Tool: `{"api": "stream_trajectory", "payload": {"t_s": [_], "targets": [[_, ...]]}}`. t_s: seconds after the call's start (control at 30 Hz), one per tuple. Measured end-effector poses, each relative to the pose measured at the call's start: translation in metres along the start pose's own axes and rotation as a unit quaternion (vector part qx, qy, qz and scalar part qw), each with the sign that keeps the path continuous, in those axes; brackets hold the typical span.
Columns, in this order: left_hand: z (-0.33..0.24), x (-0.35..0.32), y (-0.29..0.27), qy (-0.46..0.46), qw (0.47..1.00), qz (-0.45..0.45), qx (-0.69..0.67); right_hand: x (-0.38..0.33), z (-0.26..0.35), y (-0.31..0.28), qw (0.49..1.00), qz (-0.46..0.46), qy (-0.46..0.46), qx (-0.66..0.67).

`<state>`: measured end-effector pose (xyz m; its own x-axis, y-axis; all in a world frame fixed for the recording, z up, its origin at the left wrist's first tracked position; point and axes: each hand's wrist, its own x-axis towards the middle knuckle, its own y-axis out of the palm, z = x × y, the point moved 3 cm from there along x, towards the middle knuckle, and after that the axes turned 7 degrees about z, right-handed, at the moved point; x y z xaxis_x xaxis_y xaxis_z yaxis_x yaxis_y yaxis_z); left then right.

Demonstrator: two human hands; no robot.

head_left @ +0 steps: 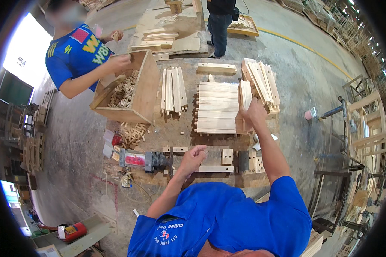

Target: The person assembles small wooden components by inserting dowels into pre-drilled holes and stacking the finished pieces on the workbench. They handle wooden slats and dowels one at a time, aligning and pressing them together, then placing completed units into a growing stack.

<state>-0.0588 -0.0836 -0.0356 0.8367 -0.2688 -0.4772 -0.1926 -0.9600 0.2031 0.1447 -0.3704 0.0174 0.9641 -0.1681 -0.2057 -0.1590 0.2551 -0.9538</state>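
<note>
My right hand (255, 113) reaches forward and closes on the near end of a pale wooden slat (245, 95). This slat stands lengthwise along the right side of a stack of wooden slats (218, 107), which lie crosswise with dowels sticking out at their left ends. Closer to my body, my left hand (193, 160) hovers with its fingers curled together; whatever may be in them is too small to make out. Just right of it lies a drilled wooden bar (216, 168) on the bench. A pneumatic clamp cylinder (137, 160) is mounted to its left.
A wooden box of dowels (124, 90) stands at the left, with loose dowels (134, 133) spilled below it. A co-worker (79, 51) reaches over the box. More slats (173, 91) lie mid-bench, and another slat pile (263, 83) sits at the right. Drilled blocks (256, 162) are near my right forearm.
</note>
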Motion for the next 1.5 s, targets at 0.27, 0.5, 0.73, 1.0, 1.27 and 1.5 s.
{"api": "stream_trajectory", "payload": {"t_s": [0.27, 0.5, 0.73, 1.0, 1.27, 1.5], "targets": [[0.001, 0.001, 0.005, -0.004, 1.000, 0.011, 0.002, -0.002, -0.003, 0.007, 1.000, 0.017, 0.005, 0.006], [0.001, 0.001, 0.004, -0.016, 1.000, 0.012, -0.003, 0.000, -0.006, 0.008, 1.000, 0.011, -0.001, 0.005], [0.005, 0.004, -0.005, -0.011, 1.000, 0.000, -0.009, 0.001, 0.002, 0.011, 1.000, 0.012, 0.007, -0.023], [-0.041, 0.058, -0.081, 0.110, 0.958, -0.183, 0.193, -0.019, 0.009, -0.008, 1.000, -0.004, -0.022, 0.013], [-0.124, 0.154, -0.121, -0.052, 0.799, -0.357, 0.480, -0.063, -0.031, -0.011, 0.981, -0.092, -0.057, 0.162], [-0.142, 0.181, -0.140, -0.115, 0.825, -0.298, 0.467, -0.101, -0.098, -0.004, 0.948, -0.075, 0.008, 0.308]]}}
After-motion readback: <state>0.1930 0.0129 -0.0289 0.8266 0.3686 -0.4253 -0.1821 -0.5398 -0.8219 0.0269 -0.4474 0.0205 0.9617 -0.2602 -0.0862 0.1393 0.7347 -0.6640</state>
